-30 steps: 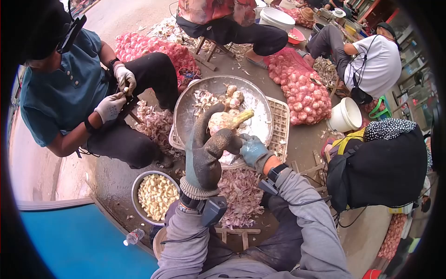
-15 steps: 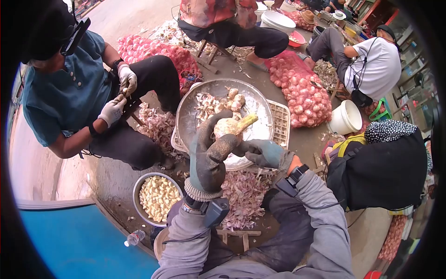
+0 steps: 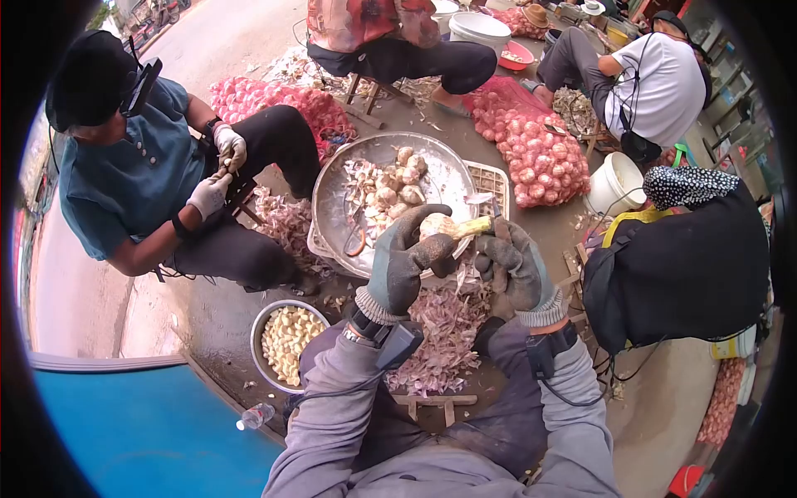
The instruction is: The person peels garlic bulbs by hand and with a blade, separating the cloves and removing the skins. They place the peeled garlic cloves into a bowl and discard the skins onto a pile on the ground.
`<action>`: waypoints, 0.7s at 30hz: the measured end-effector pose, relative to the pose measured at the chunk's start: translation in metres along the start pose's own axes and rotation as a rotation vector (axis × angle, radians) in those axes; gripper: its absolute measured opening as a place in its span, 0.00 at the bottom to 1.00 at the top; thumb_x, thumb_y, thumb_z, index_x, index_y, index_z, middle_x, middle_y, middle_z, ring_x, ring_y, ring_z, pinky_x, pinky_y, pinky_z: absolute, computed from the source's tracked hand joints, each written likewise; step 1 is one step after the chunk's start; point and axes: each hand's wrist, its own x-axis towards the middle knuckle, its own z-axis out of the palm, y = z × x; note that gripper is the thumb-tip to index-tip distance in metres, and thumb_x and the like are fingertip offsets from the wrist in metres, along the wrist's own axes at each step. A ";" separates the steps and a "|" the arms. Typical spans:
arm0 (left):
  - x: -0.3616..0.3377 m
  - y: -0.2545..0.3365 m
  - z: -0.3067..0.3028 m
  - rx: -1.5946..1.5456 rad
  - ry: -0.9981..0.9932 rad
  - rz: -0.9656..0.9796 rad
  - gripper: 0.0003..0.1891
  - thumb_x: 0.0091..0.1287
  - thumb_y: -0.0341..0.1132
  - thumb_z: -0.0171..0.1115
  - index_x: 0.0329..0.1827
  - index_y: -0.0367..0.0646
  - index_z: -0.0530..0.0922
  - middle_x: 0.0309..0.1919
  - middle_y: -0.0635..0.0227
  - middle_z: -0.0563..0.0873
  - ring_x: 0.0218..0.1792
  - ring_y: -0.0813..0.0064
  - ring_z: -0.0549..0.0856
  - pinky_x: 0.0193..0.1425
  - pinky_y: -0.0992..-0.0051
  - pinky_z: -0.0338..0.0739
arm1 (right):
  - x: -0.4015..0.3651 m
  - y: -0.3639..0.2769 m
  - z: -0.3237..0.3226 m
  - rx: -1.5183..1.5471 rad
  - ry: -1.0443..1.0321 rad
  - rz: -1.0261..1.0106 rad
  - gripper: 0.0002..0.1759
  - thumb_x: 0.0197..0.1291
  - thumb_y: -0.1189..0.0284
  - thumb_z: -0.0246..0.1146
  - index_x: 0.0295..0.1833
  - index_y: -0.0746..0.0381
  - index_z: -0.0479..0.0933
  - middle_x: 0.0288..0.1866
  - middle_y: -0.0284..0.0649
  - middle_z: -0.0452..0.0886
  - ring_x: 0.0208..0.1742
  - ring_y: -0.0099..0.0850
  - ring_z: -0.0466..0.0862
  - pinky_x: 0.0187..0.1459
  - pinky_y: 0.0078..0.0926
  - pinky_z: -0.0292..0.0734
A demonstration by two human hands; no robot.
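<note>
My left hand (image 3: 400, 261), in a grey-and-black work glove, is closed around a garlic bulb (image 3: 436, 226). The bulb's pale yellow-green stem (image 3: 471, 227) points to the right. My right hand (image 3: 516, 270), gloved too, is at the stem's end with its fingers curled inward; what they hold, if anything, is hidden. A flake of peel (image 3: 478, 198) shows just above the stem. Beyond my hands stands a wide metal pan (image 3: 332, 212) containing several garlic bulbs (image 3: 398, 184), loose skins and a curved brownish-orange item (image 3: 358, 242).
A bowl of peeled cloves (image 3: 290, 340) stands at my left. Garlic skins (image 3: 440, 340) lie heaped between my legs. A crate (image 3: 490, 183) sits under the pan. A co-worker (image 3: 137, 166) sits left; net sacks of garlic (image 3: 540, 153) and a white bucket (image 3: 616, 184) stand right.
My hands have moved rightward, and the bulb has come down and right, its stem now lying nearly level. My right hand has turned upright beside the stem. More bulbs in the pan are visible.
</note>
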 end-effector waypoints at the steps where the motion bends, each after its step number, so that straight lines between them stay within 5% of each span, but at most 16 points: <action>1: -0.001 -0.002 0.006 -0.009 -0.013 -0.007 0.22 0.70 0.36 0.68 0.63 0.34 0.78 0.35 0.66 0.86 0.32 0.81 0.84 0.37 0.79 0.78 | -0.002 -0.007 0.005 0.012 -0.004 0.002 0.29 0.68 0.61 0.70 0.65 0.69 0.72 0.37 0.31 0.82 0.34 0.17 0.80 0.35 0.14 0.78; 4: -0.001 -0.011 0.020 0.067 -0.022 -0.037 0.24 0.70 0.39 0.68 0.64 0.33 0.76 0.36 0.65 0.87 0.31 0.78 0.84 0.37 0.77 0.79 | 0.003 -0.004 0.007 -0.086 -0.004 -0.098 0.21 0.65 0.66 0.72 0.58 0.66 0.78 0.37 0.32 0.85 0.32 0.17 0.82 0.29 0.14 0.75; 8: 0.005 -0.020 0.020 0.145 -0.094 -0.182 0.26 0.73 0.42 0.67 0.66 0.32 0.75 0.40 0.64 0.87 0.33 0.77 0.85 0.38 0.76 0.79 | 0.001 0.008 -0.015 0.056 -0.005 0.033 0.15 0.65 0.66 0.73 0.49 0.64 0.81 0.34 0.34 0.87 0.27 0.16 0.81 0.27 0.14 0.75; 14: 0.010 -0.033 0.040 0.050 -0.196 -0.158 0.30 0.74 0.47 0.62 0.70 0.33 0.73 0.42 0.62 0.87 0.37 0.73 0.86 0.42 0.73 0.80 | -0.007 0.008 -0.037 0.133 0.039 0.036 0.17 0.66 0.66 0.72 0.54 0.64 0.80 0.36 0.34 0.87 0.29 0.16 0.81 0.29 0.15 0.75; 21: 0.015 -0.044 0.031 -0.166 -0.015 -0.133 0.26 0.77 0.45 0.58 0.69 0.33 0.73 0.39 0.63 0.86 0.32 0.75 0.85 0.37 0.75 0.80 | -0.023 0.002 -0.050 -0.018 0.100 0.052 0.25 0.77 0.54 0.60 0.57 0.68 0.78 0.32 0.30 0.78 0.28 0.20 0.79 0.28 0.18 0.74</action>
